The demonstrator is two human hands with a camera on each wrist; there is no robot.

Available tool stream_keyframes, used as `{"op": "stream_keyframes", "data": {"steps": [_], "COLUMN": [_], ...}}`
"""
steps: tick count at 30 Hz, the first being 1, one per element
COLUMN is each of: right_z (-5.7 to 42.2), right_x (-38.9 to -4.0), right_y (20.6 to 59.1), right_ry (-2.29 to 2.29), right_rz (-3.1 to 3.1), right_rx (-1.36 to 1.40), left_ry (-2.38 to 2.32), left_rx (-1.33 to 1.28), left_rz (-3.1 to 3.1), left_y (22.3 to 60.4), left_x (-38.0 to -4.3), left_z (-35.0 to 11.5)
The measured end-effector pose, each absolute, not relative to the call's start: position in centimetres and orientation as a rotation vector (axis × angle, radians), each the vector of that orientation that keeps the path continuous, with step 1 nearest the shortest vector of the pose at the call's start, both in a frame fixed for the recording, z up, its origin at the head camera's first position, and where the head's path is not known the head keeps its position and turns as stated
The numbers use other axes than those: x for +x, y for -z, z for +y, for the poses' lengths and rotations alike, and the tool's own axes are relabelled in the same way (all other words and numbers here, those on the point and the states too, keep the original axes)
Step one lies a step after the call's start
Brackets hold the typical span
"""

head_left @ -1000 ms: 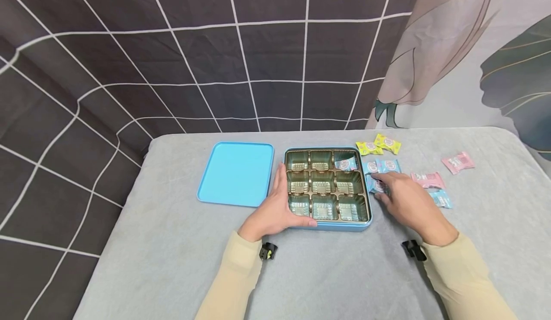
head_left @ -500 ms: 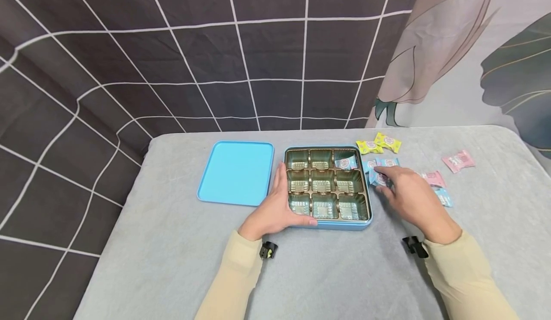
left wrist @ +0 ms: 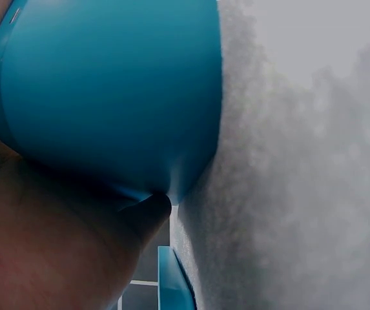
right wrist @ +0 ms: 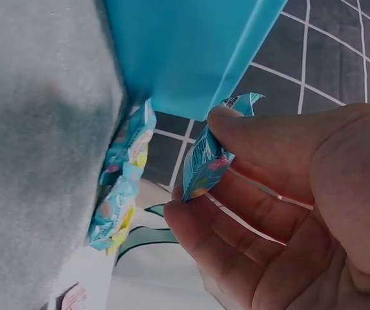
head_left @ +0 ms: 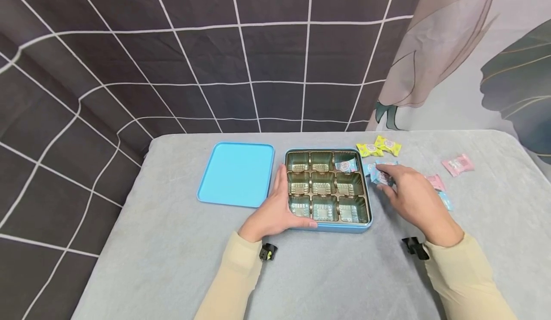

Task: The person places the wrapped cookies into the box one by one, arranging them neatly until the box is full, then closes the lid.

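Observation:
Along the left side of a blue tin (head_left: 340, 227) lies my left hand (head_left: 275, 212), its fingers straight and its thumb on the front edge. The left wrist view has this hand against the tin's blue wall (left wrist: 113, 90). My right hand (head_left: 415, 200) pinches a blue wrapped candy (right wrist: 204, 161) between thumb and fingers, just right of the tin. More blue candies (right wrist: 123, 187) lie on the cloth close to it. Inside the tin is a gold tray (head_left: 323, 171) divided into several compartments. One blue candy (head_left: 346, 165) sits in the back right compartment.
A blue lid (head_left: 237, 174) lies left of the tin. Two yellow candies (head_left: 387, 145) are behind the right hand. Pink candies (head_left: 458, 165) and a partly hidden blue candy (head_left: 446, 200) lie to the right. Grey cloth (head_left: 163, 262) covers the table; a dark grid curtain (head_left: 275, 61) hangs behind.
My right hand has closed on a blue candy, raised it slightly from the cloth and shifted a little to the right. The left hand and the tin have stayed in place.

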State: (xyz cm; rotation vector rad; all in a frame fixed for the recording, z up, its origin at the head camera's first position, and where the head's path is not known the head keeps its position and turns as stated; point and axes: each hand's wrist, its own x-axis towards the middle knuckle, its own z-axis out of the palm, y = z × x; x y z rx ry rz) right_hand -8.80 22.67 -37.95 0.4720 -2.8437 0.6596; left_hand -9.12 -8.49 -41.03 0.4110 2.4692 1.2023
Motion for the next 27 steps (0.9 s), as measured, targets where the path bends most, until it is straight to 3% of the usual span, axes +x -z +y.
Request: {"op": "stream_keyframes", "data": {"steps": [27], "right_z": [21.5], "right_x": [-8.9], "right_y": [36.8], "right_ry": [-0.665], "right_rz": [-2.784], "right_rx": [0.475], "left_ry": [-1.203], "left_rx": [0.406], "left_rz": [2.475], "left_y": [41.1], "left_x": [-9.0], "left_z": [-8.5]}}
